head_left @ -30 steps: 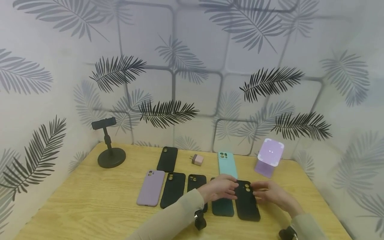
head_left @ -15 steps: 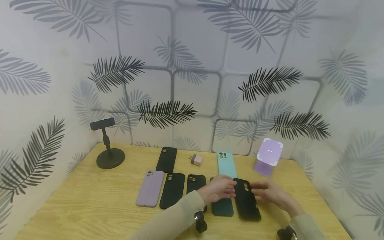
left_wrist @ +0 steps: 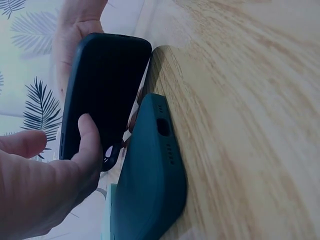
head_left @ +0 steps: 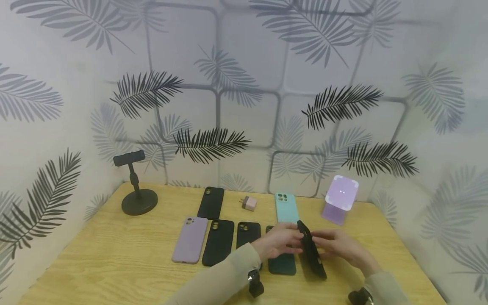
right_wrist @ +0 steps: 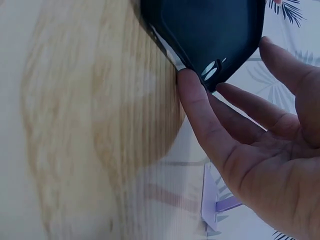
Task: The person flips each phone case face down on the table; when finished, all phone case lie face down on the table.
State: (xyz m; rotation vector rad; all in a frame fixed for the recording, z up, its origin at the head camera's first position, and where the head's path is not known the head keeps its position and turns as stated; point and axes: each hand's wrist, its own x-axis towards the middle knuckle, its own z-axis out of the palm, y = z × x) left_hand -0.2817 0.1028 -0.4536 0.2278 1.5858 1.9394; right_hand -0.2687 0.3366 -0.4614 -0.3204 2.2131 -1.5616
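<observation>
A black phone case (head_left: 314, 257) stands tilted up on its long edge between my two hands, its hollow inner side facing left. My right hand (head_left: 345, 248) holds it near the camera-hole end, with fingertips at its edges in the right wrist view. From the other side, my left hand (head_left: 280, 241) touches the case; in the left wrist view one digit lies against its inner face near the camera hole and another is held apart. Just left of it lies a dark green phone case (head_left: 282, 266), partly hidden under my left hand. Behind is a turquoise case (head_left: 286, 208).
Further left lie a lilac phone case (head_left: 189, 240) and several black ones, such as one (head_left: 218, 243) beside it. A pink plug charger (head_left: 249, 203) sits behind them. A black phone stand (head_left: 139, 201) is at back left, a lilac stand (head_left: 342, 193) at back right.
The black phone case has gone from lying flat to standing tilted on its long edge, its right side raised. My right hand has moved slightly left with it.
</observation>
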